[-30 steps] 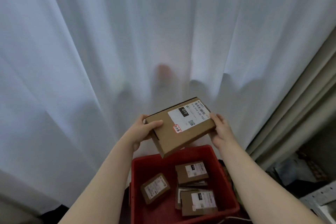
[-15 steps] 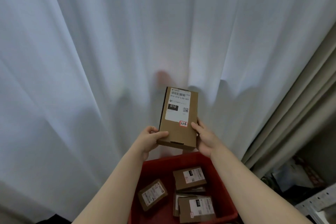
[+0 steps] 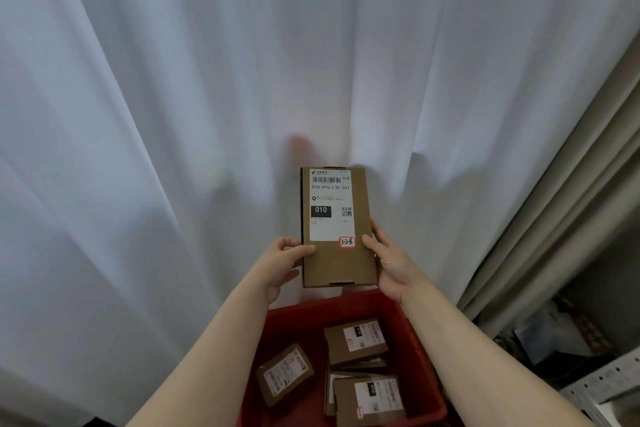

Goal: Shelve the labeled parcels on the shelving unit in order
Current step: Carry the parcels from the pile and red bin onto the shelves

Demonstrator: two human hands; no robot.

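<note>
Parcel (image 3: 334,225) held upright in front of the white curtain (image 3: 173,114), above the red bin (image 3: 294,329).

Left hand (image 3: 282,262) grips the left long edge, thumb on the front face and fingers curled out of sight behind. Right hand (image 3: 388,260) mirrors this on the right long edge.

Both grips sit on the lower half, so most of the box stands above our hands, its long axis pointing up and away from us. The label (image 3: 330,204) faces us, and the small sticker (image 3: 347,242) reads 3-3-8 (we take this as the shelf address). Other parcels (image 3: 356,340) lie flat in the bin.

Judgement: this is the reading step — placement not yet begun. The shelving is not clearly in view. Only a grey perforated metal edge (image 3: 602,388) shows at lower right, on the right hand's side, so we expect a turn that way.
</note>
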